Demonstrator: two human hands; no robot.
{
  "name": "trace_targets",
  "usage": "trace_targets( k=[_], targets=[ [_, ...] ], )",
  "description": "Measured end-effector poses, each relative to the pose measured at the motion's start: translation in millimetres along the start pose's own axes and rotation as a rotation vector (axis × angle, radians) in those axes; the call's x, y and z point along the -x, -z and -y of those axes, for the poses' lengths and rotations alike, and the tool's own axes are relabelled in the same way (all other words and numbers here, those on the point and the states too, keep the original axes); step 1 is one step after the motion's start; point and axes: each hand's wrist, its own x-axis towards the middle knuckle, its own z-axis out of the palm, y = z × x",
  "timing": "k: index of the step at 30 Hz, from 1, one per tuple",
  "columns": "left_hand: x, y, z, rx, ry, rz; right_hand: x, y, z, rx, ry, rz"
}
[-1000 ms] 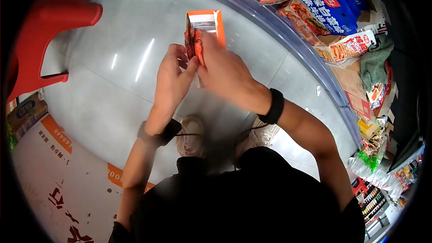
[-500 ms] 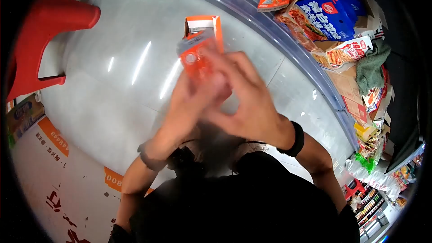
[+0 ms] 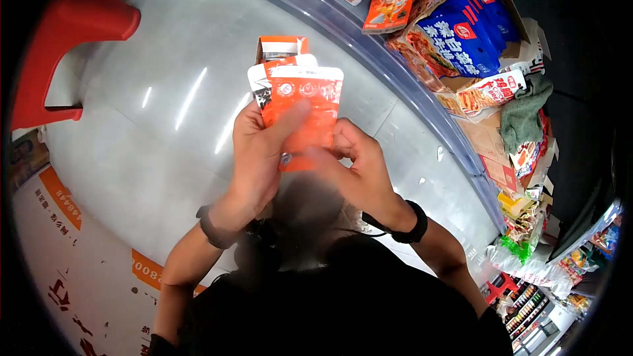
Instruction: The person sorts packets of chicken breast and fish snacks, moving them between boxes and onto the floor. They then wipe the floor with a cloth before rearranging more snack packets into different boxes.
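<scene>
Several flat orange-and-white snack packets are held up in front of me. The nearest orange packet (image 3: 320,102) shows its back with round marks. Another packet (image 3: 258,78), white with black print, sticks out behind it on the left. My left hand (image 3: 258,148) grips the packets from the left, thumb across the front. At the lower right edge my right hand (image 3: 361,165) pinches the front packet, its thumb slightly blurred. Beyond the packets an open orange-and-white box (image 3: 303,45) stands on the floor, its lower part hidden by them.
A clear plastic rim (image 3: 369,46) curves along the right. Past it lie blue food bags (image 3: 468,33), an orange snack box (image 3: 390,5) and a green cloth (image 3: 525,115). A red stool (image 3: 72,33) stands at left, with a white printed carton (image 3: 72,264) below.
The packets, blurred and angled before, are now fanned flat and facing me. My hands have moved apart, to either side of them. The view has shifted a little.
</scene>
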Motion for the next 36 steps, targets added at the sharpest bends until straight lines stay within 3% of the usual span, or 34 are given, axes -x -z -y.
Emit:
trace_targets(
  k=[2,4,9,11,13,15,19,23,25,28,30,33,36],
  targets=[
    [-2,0,-4,0.048,0.024,0.006,0,0,2,-0.009,-0.053,-0.018],
    [-1,0,-6,0.100,0.047,0.011,1,2,10,-0.048,-0.242,-0.021],
    [2,12,-8,0.119,-0.053,-0.159,5,3,5,-0.011,-0.258,-0.061],
    [-9,23,-19,0.140,-0.187,-0.177,5,11,-4,0.064,-0.257,-0.102],
    [-13,38,-31,0.111,-0.041,-0.107,-2,28,-12,0.400,0.487,-0.315],
    [-12,30,-31,0.034,0.056,-0.165,-1,39,-11,0.333,0.540,-0.362],
    [-5,19,-3,-0.055,0.211,0.013,-5,40,-8,0.169,0.623,-0.426],
    [8,3,2,0.211,0.304,0.100,-7,30,-8,0.236,0.513,-0.363],
    [17,-10,0,-0.142,0.152,0.166,-11,31,-9,0.379,0.457,-0.268],
    [11,-17,5,0.029,0.109,0.134,-5,25,-3,0.410,0.440,-0.449],
    [4,-21,1,0.108,0.110,0.124,2,27,1,-0.045,0.212,-0.360],
    [-4,-30,0,0.008,-0.053,0.199,4,32,16,0.089,0.059,-0.177],
    [-17,-55,-11,-0.119,-0.158,0.445,-9,32,39,-0.020,0.163,-0.335]
  ],
)
